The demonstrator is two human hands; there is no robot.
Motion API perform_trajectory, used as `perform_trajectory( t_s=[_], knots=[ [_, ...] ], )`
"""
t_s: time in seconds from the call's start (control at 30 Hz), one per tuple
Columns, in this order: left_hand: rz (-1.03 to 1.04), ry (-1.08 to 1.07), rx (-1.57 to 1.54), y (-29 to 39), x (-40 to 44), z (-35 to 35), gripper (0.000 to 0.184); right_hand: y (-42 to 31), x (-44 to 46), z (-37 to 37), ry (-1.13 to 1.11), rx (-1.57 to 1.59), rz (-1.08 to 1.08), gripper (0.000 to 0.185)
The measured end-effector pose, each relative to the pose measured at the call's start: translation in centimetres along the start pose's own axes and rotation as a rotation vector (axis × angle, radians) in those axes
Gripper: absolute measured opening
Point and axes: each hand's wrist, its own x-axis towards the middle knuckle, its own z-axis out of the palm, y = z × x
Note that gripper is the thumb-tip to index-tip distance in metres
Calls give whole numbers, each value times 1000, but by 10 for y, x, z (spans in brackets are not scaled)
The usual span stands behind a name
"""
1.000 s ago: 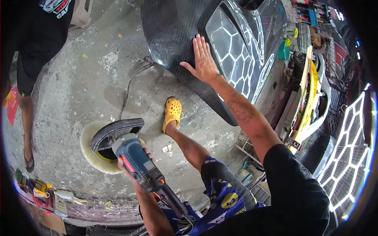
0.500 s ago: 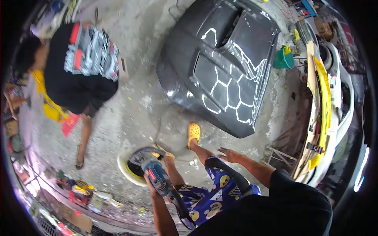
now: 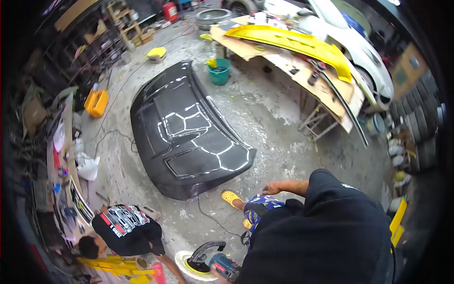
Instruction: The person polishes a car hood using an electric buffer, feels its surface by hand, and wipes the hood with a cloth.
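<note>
My left hand [image 3: 219, 275] is wrapped round the body of a blue-and-black electric polisher [image 3: 226, 266], low in the view. The polisher has a round white pad [image 3: 181, 263] and a black loop handle [image 3: 208, 247]. Much of that hand is hidden by the tool and the bottom edge. My right hand [image 3: 271, 188] hangs by my shorts with nothing in it, its fingers loosely out. In front of me a black carbon-fibre car hood [image 3: 151, 163] lies near floor level, reflecting hexagonal lights.
A co-worker in a black printed shirt [image 3: 149, 232] bends down at lower left. A green bucket [image 3: 219, 75] stands beyond the hood. Rightward, a table [image 3: 283, 61] carries a yellow car panel [image 3: 293, 43]. A cable [image 3: 208, 215] trails across the floor near my yellow clogs [image 3: 231, 197].
My view has swung right, so the hood and co-worker sit further left and lower. The polisher, still in my left hand, appears lower. My right hand's fingers look less spread.
</note>
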Motion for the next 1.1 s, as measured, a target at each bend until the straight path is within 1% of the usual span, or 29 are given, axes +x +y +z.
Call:
perform_trajectory(
  t_s=[0.07, 0.13, 0.17, 0.23, 0.27, 0.33, 0.37, 0.4, 0.43, 0.47, 0.5, 0.57, 0.67, 0.7, 0.77, 0.83, 0.9, 0.97, 1.03, 1.07, 1.1],
  knots=[
    [-24, -54, 78, -14, -17, 6, 90, 24, -42, 50, -9, 93, 149, 90],
    [-2, -78, 61, -32, -27, 20, 91, 6, -116, 69, -121, 398, 303, 110],
    [-23, -118, 70, -43, -23, 17, 90, 72, -62, 144, -81, 805, 214, 108],
    [-75, -196, 98, -59, -16, 7, 88, 78, -95, 146, -23, 745, 275, 104],
    [-66, -266, 74, -63, -15, 6, 80, 76, -121, 141, 4, 720, 305, 102],
    [-71, -265, 129, -67, -22, 11, 79, 76, -164, 129, 65, 690, 373, 99],
    [-82, -263, 166, -67, -26, 22, 79, 98, -160, 129, 38, 669, 361, 91],
    [-93, -263, 215, -64, -30, 34, 79, 107, -169, 124, 92, 538, 418, 82],
    [-100, -269, 267, -62, -32, 44, 78, 136, -157, 125, 58, 488, 376, 77],
    [-105, -276, 316, -62, -34, 55, 78, 114, -197, 111, 256, 619, 342, 77],
    [-110, -285, 363, -61, -35, 67, 78, 139, -188, 115, 309, 517, 298, 79],
    [-105, -303, 440, -63, -35, 96, 77, 167, -195, 124, 537, 443, 216, 73],
    [-102, -338, 541, -77, -32, 150, 76, 201, -229, 120, 621, 595, 181, 71],
    [-97, -351, 577, -85, -31, 170, 76, 220, -237, 123, 644, 602, 196, 71],
    [-90, -368, 627, -103, -32, 216, 75, 264, -250, 138, 682, 597, 214, 71],
    [-68, -389, 675, -122, -36, 262, 74, 325, -257, 164, 702, 594, 228, 74],
    [-29, -427, 720, -143, -36, 315, 74, 380, -279, 181, 678, 617, 319, 72],
    [8, -468, 740, -160, -27, 370, 72, 432, -302, 187, 622, 675, 399, 64],
    [34, -514, 771, -175, -23, 423, 69, 464, -337, 180, 595, 700, 456, 58],
    [46, -546, 795, -180, -22, 450, 68, 482, -355, 164, 592, 702, 486, 56],
    [104, -586, 859, -182, -10, 471, 68, 499, -366, 150, 642, 742, 467, 54]
  ],
)
